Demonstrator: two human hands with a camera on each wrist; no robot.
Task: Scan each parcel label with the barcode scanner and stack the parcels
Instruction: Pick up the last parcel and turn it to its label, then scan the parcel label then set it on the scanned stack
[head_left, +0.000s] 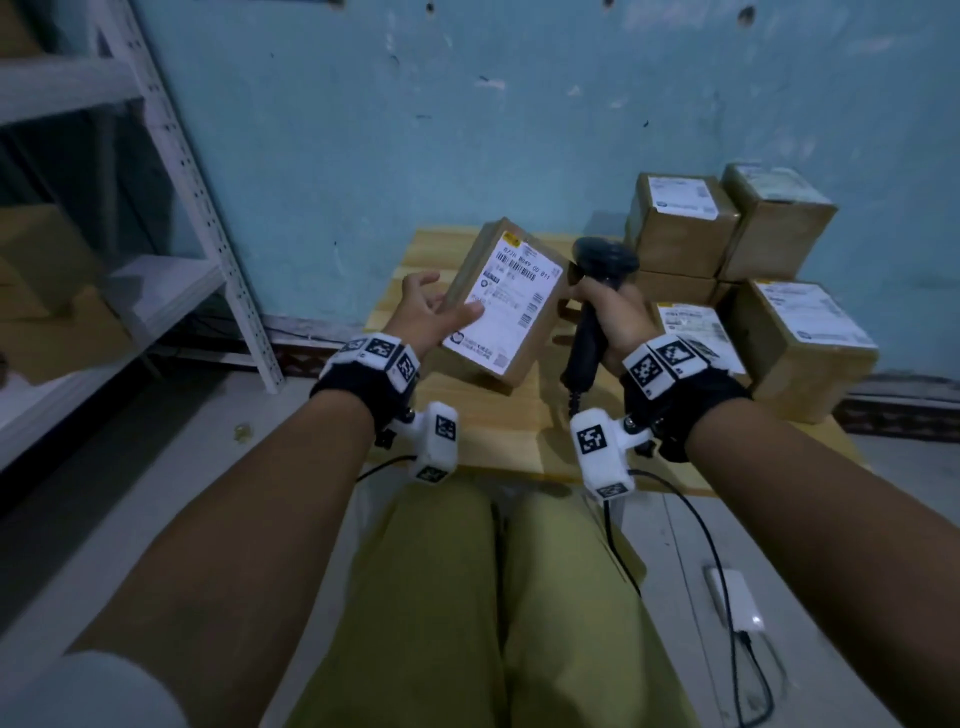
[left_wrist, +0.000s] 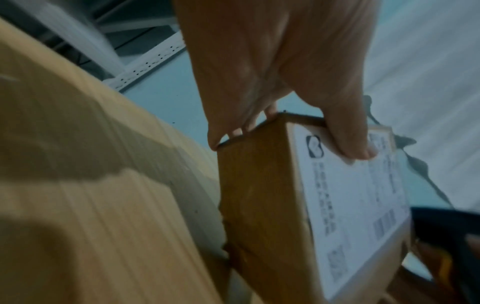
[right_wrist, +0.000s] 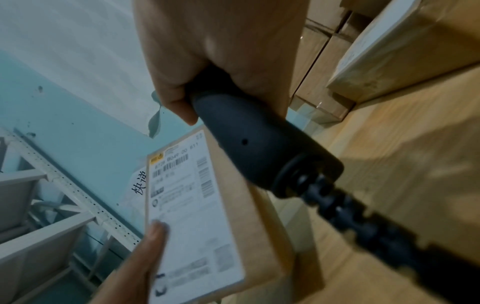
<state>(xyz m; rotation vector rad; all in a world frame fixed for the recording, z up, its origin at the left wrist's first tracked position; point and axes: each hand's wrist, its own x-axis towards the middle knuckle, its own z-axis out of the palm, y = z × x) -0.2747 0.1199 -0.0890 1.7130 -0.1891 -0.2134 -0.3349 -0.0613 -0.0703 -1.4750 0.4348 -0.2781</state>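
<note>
Here, parcel (head_left: 506, 299) and scanner (head_left: 597, 291) in hands.

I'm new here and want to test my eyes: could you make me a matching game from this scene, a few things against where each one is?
Things:
1. scanner
2. labelled parcel
3. stacked parcels
4. metal shelf

Places:
A. held up in the left hand
B. standing against the wall on the left
C. gripped in the right hand
D. piled on the table's right side

Pairs: 1-C, 2-A, 3-D, 4-B
</note>
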